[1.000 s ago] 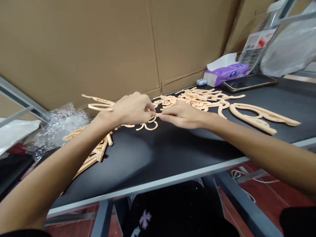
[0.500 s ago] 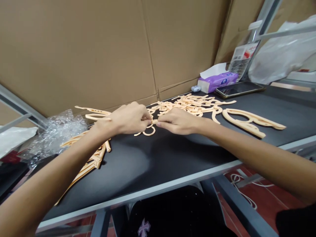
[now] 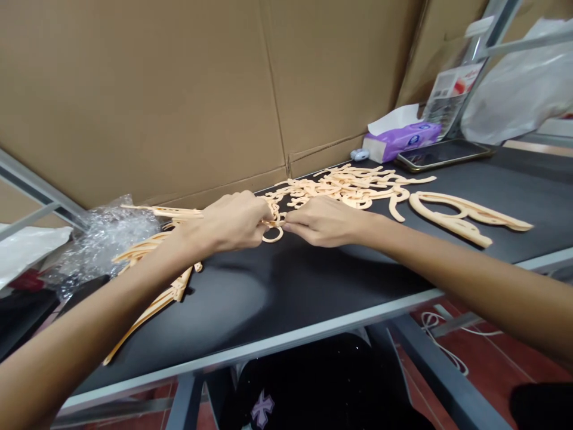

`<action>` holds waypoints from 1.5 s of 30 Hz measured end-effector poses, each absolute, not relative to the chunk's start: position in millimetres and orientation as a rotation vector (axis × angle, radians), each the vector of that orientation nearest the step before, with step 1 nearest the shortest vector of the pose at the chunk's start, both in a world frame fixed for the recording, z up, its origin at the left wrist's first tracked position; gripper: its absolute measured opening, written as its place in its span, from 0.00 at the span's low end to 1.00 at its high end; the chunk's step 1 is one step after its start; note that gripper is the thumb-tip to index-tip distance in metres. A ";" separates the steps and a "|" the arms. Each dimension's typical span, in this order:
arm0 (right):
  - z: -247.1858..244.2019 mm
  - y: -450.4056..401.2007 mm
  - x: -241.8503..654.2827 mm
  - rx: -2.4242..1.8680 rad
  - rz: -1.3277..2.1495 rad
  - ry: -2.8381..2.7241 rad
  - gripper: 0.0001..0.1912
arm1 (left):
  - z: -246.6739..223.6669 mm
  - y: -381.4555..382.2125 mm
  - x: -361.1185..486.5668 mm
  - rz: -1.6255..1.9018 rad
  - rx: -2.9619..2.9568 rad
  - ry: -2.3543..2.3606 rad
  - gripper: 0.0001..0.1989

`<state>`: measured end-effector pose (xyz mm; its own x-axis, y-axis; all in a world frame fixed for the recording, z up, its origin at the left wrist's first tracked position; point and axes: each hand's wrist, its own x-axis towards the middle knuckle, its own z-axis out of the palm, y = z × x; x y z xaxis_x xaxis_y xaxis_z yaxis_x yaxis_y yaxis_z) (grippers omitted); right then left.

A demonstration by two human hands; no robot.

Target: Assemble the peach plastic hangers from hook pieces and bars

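Cardboard (image 3: pixel 179 89) stands behind the black table (image 3: pixel 233 316). Left hand (image 3: pixel 237 222), fingers pinched, holds one end of a small peach piece (image 3: pixel 274 223), probably light, stiff and snappable, best gripped at its ends; right hand (image 3: pixel 322 221) pinches the other, near the pile (image 3: pixel 342 184).

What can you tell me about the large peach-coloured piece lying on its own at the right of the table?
The large peach-coloured piece looks like smooth, matt plastic. Two long arms spread from a rounded left end, with a curved section between them enclosing an opening; grooves or slots show along the arms. It lies on the black tabletop, right of the loose pile and nearer the front edge than the phone. Neither hand touches it, and no break is visible.
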<state>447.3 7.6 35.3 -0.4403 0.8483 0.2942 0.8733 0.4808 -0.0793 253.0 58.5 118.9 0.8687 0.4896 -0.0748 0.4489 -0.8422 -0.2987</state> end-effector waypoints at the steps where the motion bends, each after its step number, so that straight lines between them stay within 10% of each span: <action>1: 35.0 7.8 447.0 -1.467 -0.132 -2.443 0.22 | 118.3 58.4 252.9 0.224 -2.758 -0.700 0.13; 28: 35.6 -4.0 421.7 -1.750 -0.577 -2.447 0.18 | 122.7 50.3 251.7 0.348 -2.663 -0.759 0.14; 45: 10.0 17.6 440.1 -1.329 -0.406 -2.062 0.21 | 126.3 55.1 243.8 -0.187 -2.757 -0.663 0.13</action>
